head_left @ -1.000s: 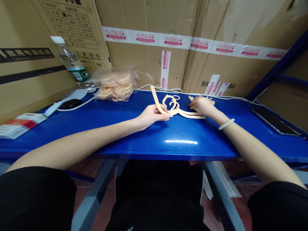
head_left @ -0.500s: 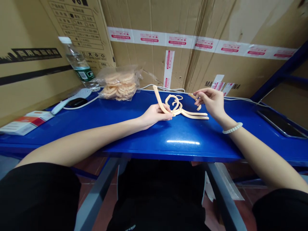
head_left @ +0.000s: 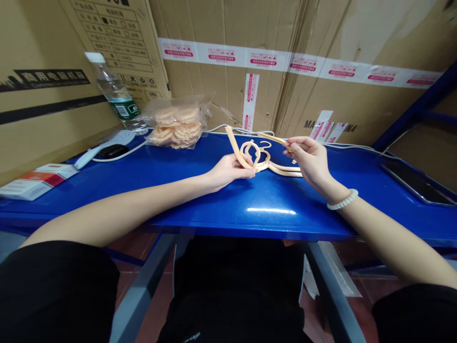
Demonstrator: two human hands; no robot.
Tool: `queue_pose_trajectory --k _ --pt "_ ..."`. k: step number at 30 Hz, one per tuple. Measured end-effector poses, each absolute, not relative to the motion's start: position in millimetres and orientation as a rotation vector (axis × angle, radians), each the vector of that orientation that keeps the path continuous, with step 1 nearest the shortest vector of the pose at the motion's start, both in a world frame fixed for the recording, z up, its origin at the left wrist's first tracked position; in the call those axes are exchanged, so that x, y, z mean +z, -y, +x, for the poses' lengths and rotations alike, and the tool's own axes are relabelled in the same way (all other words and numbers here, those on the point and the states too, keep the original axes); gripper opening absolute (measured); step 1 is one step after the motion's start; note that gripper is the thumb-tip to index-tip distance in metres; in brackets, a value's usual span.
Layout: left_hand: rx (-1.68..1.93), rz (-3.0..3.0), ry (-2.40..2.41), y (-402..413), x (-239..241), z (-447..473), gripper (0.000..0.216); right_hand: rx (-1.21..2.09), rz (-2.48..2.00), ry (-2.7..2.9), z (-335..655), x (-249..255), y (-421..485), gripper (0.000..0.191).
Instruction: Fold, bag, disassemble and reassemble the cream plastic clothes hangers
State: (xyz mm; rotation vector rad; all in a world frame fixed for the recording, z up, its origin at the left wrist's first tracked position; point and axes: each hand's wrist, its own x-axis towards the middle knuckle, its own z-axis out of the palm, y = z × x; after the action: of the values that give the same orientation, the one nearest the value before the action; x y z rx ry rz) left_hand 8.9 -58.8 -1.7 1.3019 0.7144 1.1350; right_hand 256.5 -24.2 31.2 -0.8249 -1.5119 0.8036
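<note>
My left hand [head_left: 231, 170] is closed round the lower end of a cream plastic hanger arm [head_left: 233, 143], which slants up to the left. Beside its fingertips stands a cream ring-shaped hanger centre [head_left: 250, 151]; whether it joins this arm I cannot tell. My right hand [head_left: 307, 157] pinches another slim hanger arm [head_left: 271, 138], whose free end points left. Between the hands, on the blue table, lies a cream folding hanger [head_left: 285, 170] with a hook [head_left: 266, 144] at the back. My right hand partly hides its arm tips.
A clear bag [head_left: 178, 126] of stacked cream pieces lies at the back left, near a water bottle [head_left: 119, 100]. A pale brush [head_left: 107, 145] and a white-and-red box [head_left: 39, 181] are at the left. A phone [head_left: 417, 181] rests at the right. Cardboard [head_left: 228, 28] walls the back.
The arm piece in my right hand has swung round, its free end now reaching left. My right hand has shifted slightly left and down. My left hand stays in place; the ring beside it has turned a little.
</note>
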Motion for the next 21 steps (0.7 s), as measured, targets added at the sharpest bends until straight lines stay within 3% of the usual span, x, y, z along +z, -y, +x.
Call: queue_pose_trajectory --k 12,18,21 --pt "1.11 1.432 -0.683 57.8 -4.5 8.1 0.035 1.286 -0.834 1.395 258.5 26.7 20.3 0.041" --pt "1.111 1.469 -0.669 58.3 -3.7 8.1 0.035 1.456 -0.792 1.433 250.4 29.3 31.6 0.025" --pt "1.131 1.478 -0.661 58.4 -3.8 9.0 0.036 1.479 -0.762 1.468 247.4 29.1 38.0 0.028"
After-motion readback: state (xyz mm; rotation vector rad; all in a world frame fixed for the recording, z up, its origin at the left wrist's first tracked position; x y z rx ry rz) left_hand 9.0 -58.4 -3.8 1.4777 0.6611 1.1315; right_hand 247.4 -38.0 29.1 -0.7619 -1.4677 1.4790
